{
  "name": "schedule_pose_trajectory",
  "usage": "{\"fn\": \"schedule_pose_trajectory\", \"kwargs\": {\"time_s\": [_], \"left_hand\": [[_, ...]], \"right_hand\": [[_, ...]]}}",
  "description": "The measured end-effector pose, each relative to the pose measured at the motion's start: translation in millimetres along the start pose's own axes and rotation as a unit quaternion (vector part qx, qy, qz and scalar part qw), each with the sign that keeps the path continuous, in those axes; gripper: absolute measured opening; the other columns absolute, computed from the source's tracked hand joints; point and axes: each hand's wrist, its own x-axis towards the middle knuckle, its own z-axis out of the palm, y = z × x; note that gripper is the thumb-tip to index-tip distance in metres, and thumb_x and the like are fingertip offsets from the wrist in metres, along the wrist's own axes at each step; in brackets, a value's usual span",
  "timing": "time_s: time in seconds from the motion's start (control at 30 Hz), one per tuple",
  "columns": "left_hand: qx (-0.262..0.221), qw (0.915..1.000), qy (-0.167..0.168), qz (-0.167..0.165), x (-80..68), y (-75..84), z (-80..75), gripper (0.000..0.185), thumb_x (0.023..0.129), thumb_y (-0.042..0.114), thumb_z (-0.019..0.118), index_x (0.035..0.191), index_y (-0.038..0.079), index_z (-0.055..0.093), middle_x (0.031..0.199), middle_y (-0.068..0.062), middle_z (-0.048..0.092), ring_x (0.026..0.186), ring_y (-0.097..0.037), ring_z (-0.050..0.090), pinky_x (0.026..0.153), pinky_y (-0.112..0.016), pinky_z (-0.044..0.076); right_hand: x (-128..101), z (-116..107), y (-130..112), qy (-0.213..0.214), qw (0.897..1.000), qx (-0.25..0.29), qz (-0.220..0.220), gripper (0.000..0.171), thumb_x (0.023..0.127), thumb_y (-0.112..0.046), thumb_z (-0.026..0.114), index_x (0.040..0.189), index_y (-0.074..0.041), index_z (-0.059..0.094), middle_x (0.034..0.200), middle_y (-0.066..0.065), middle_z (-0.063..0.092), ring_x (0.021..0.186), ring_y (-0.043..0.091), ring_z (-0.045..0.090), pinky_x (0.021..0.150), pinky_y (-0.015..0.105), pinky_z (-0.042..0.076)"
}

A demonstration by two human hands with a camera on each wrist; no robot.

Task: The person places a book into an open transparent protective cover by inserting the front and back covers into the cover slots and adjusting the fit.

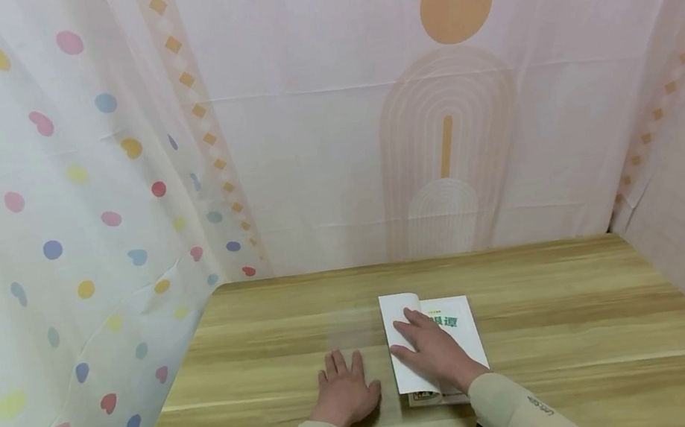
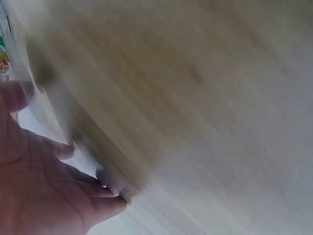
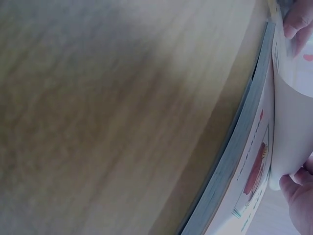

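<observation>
From afar I saw the book (image 1: pixel 461 333) under the spread right hand (image 1: pixel 434 347), which partly hid green print (image 1: pixel 450 322), near three o'clock from the wide-fingered left hand (image 1: pixel 345 392). At twelve hung a curtain (image 1: pixel 307 166).

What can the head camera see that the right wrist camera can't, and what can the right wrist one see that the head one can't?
Only the head view shows the polka-dot curtain and the whole left hand, its fingers spread.

Only the right wrist view shows the book's thick page edges from close up, and a printed picture with a red shape.

Both show the book, the right hand (just parts of it in the wrist view) and the wood-grain table.
</observation>
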Motion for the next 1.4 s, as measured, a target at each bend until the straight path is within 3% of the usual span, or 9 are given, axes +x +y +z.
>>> {"fn": "schedule_pose_trajectory", "kwargs": {"time_s": [0.3,0.67,1.0,1.4], "left_hand": [[-0.044,0.999,0.011,0.0,1.9,-1.7,-1.9,0.064,0.098,0.033,0.045,0.148,-0.006,0.038,0.151,-0.041,0.021,0.142,-0.055,0.017,0.111,-0.066,0.021],[-0.076,0.9967,0.029,0.002,2.9,-2.2,-1.4,0.063,0.097,0.03,0.043,0.147,-0.007,0.038,0.15,-0.041,0.025,0.141,-0.055,0.021,0.11,-0.066,0.022],[-0.069,0.9969,0.037,0.011,4.2,-4.8,2.0,0.06,0.098,0.029,0.04,0.147,-0.006,0.04,0.148,-0.042,0.028,0.139,-0.055,0.024,0.109,-0.067,0.025],[-0.067,0.9962,0.052,0.018,3.8,-5.2,0.0,0.06,0.096,0.028,0.043,0.145,-0.006,0.042,0.146,-0.043,0.031,0.138,-0.056,0.027,0.107,-0.068,0.026]], "right_hand": [[0,3,0,-0.017,1.0,-0.014,0.0,0.057,0.101,-0.04,0.053,0.147,-0.007,0.048,0.16,0.016,0.028,0.148,0.033,0.022,0.116,0.051,0.023],[1,7,-8,-0.021,0.997,-0.062,-0.026,0.054,0.099,-0.039,0.058,0.141,-0.005,0.055,0.156,0.018,0.034,0.146,0.036,0.026,0.114,0.053,0.029],[5,13,-14,-0.028,0.992,-0.121,-0.036,0.049,0.099,-0.033,0.053,0.139,-0.005,0.057,0.154,0.019,0.038,0.144,0.036,0.03,0.115,0.05,0.028],[12,15,-21,-0.041,0.986,-0.16,-0.024,0.05,0.098,-0.035,0.057,0.137,-0.004,0.058,0.153,0.022,0.039,0.144,0.037,0.031,0.113,0.051,0.031]]}}
